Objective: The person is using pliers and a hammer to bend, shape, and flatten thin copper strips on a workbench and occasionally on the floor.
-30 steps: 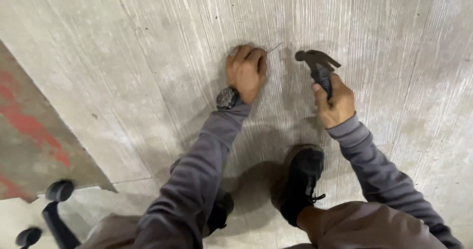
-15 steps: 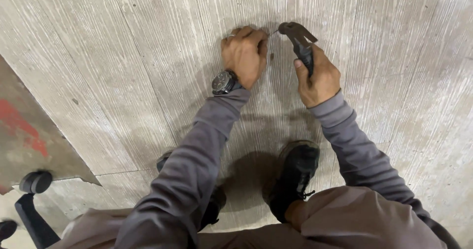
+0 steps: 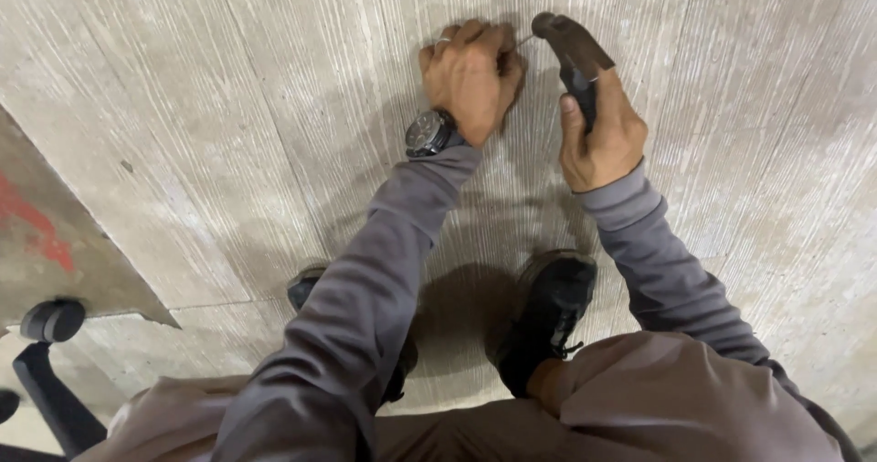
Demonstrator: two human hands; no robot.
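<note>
Hands: left [image 3: 470, 76] pinches a thin nail [image 3: 524, 40]; right [image 3: 598, 133] grips a dark hammer [image 3: 571, 43].

A bare building interior or workshop: rough brushed concrete floor [image 3: 183, 106] with red paint marks (a wheeled chair base [image 3: 50, 352] nearby).

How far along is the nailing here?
Early on, it seems. Done: the left hand has set a thin nail against the concrete floor. In hand: the right hand has the hammer head at the nail. Left: the nail stands proud, not yet driven in.
</note>
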